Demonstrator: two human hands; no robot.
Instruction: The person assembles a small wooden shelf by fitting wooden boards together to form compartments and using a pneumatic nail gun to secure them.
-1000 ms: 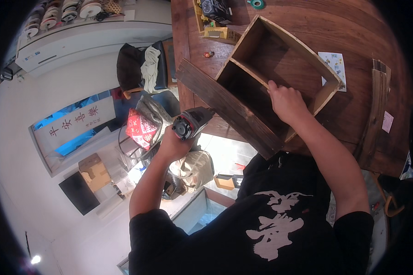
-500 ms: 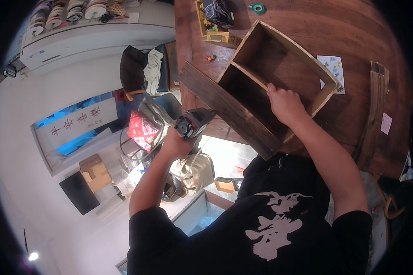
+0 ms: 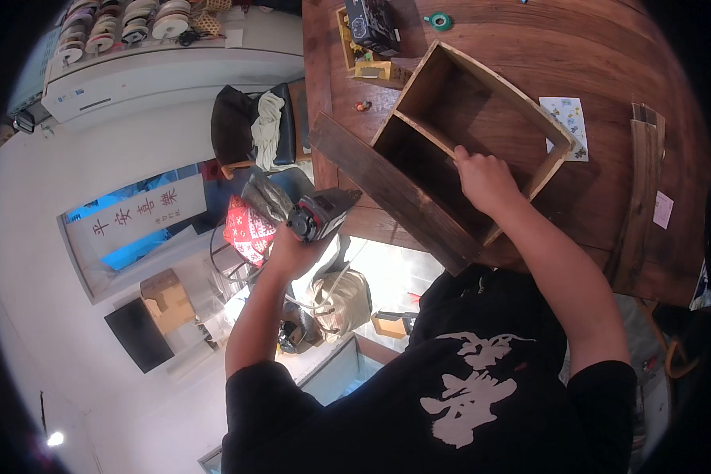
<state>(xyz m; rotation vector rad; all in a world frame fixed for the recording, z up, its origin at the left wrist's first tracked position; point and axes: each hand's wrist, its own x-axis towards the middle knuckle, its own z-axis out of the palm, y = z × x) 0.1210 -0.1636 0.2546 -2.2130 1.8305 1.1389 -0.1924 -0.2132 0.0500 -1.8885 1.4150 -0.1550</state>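
My left hand is wrapped round a black and red power tool; its exact kind is unclear. The tool's front end points toward a long dark plank, with a small gap visible between them. That plank lies along the near left side of an open wooden box and sticks out past it at both ends. Inside, a divider splits the box into two compartments. My right hand is closed on the divider's edge, and its forearm crosses the box's near right side.
The brown table holds a green tape roll, a dark carton, a small figure, a printed sheet and loose wooden strips. Left of the table are a chair with cloth and a beige bag.
My left hand and the power tool have shifted slightly left, away from the plank. The right hand keeps its grip on the divider. The whole view has moved slightly.
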